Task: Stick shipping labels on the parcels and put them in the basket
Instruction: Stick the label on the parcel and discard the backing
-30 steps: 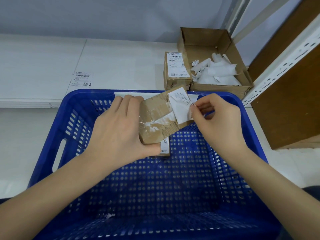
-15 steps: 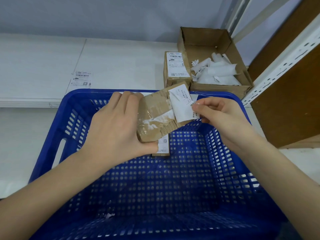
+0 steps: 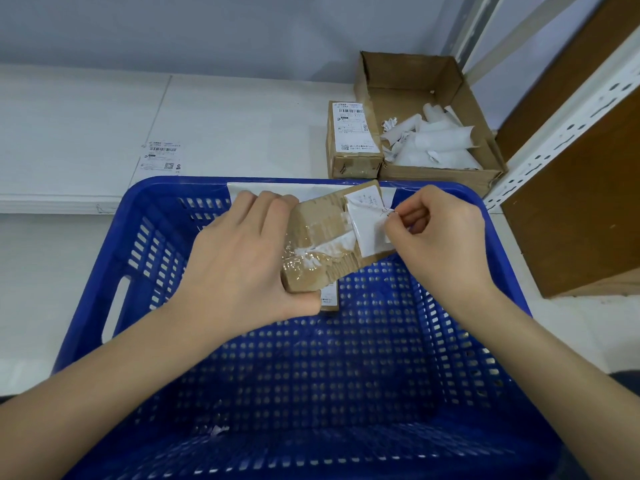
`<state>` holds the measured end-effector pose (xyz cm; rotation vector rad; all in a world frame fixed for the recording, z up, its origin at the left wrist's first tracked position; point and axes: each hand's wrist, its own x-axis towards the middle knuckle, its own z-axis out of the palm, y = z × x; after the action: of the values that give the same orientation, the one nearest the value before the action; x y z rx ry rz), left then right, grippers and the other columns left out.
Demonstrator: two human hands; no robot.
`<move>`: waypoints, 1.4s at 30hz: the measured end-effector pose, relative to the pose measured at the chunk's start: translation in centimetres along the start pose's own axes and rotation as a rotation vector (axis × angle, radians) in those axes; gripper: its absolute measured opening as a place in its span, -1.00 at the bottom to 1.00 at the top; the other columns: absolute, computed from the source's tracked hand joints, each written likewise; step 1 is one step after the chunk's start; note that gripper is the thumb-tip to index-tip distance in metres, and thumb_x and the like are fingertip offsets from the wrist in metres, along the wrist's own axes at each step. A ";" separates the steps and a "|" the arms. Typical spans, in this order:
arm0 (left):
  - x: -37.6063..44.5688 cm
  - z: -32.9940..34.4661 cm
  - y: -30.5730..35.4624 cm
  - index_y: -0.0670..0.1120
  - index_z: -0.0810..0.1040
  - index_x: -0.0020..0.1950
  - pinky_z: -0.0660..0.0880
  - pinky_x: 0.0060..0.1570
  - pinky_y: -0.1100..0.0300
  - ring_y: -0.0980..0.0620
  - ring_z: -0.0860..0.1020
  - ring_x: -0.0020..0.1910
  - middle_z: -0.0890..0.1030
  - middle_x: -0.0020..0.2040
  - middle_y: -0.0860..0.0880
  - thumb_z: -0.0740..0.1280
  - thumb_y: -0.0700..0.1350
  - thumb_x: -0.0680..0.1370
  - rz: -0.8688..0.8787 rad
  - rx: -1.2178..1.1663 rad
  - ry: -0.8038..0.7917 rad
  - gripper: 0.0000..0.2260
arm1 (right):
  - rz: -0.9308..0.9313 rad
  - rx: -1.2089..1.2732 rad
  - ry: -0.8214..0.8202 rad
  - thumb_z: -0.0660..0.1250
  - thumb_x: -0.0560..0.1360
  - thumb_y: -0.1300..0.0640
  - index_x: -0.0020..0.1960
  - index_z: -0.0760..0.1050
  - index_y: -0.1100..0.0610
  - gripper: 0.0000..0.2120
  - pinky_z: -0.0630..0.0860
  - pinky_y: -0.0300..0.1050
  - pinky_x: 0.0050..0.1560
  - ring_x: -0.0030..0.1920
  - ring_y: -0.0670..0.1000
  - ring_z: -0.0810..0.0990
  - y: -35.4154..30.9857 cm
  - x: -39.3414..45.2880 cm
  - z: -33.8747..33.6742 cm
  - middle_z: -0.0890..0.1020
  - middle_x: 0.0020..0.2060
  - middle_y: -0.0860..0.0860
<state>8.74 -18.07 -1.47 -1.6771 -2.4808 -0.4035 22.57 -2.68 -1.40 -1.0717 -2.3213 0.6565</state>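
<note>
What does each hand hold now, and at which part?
The left hand grips the brown taped cardboard parcel by its left end. The right hand pinches the right edge of the white paper label on it.

— What colours sit around the basket (image 3: 450, 358)?

— The basket itself is bright blue, its walls and floor pierced in a regular grid of small slots. Above it, the held parcel (image 3: 325, 244) is brown cardboard with glossy clear tape and a white label (image 3: 367, 226). Beyond the basket's far rim, a second brown parcel (image 3: 351, 140) bears a white label printed in black barcodes.

— And the open box (image 3: 415, 84) beside that one?

— Brown too, holding white paper scraps (image 3: 436, 143). The desk (image 3: 242, 126) is white.
</note>
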 end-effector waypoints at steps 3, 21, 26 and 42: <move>0.0 -0.1 0.1 -0.22 0.48 0.15 0.26 -0.26 0.25 -0.08 0.53 -0.10 0.58 -0.04 -0.07 0.21 0.29 0.18 0.016 0.010 0.005 -0.26 | -0.071 -0.060 0.050 0.38 0.45 0.19 -0.16 0.55 0.16 -0.96 0.55 -0.03 -0.19 -0.27 -0.06 0.53 0.2 -0.1 0.3 0.57 -0.33 -0.08; 0.1 -0.4 -0.7 -0.26 0.49 0.15 0.24 -0.26 0.23 -0.12 0.51 -0.11 0.56 -0.07 -0.10 0.21 0.32 0.21 -0.014 0.034 0.024 -0.23 | 0.333 0.660 -0.293 0.37 0.50 0.20 -0.03 0.57 0.07 -0.93 0.56 -0.33 -0.26 -0.22 -0.19 0.64 -0.3 0.1 -0.2 0.67 -0.20 -0.05; 0.1 -0.4 -0.6 -0.26 0.49 0.14 0.25 -0.27 0.23 -0.13 0.51 -0.12 0.56 -0.07 -0.10 0.22 0.31 0.22 0.001 0.021 0.019 -0.25 | 0.403 0.665 -0.323 0.40 0.47 0.13 0.02 0.58 0.09 -0.87 0.54 -0.33 -0.26 -0.17 -0.13 0.66 -0.4 0.1 -0.1 0.69 -0.20 -0.02; -0.3 1.0 -1.1 -0.35 0.39 0.35 0.51 -0.11 -0.03 -0.21 0.53 -0.12 0.52 -0.06 -0.21 0.35 0.21 0.14 0.045 0.161 -0.108 -0.08 | 0.137 0.521 -0.259 0.44 0.44 0.19 -0.19 0.57 0.23 -0.89 0.57 -0.11 -0.18 -0.27 0.16 0.59 -1.1 -0.9 0.1 0.62 -0.30 0.24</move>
<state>7.93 -18.43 -2.66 -1.7282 -2.4683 -0.1080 22.44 -4.07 -1.04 -0.9398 -2.1020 1.4318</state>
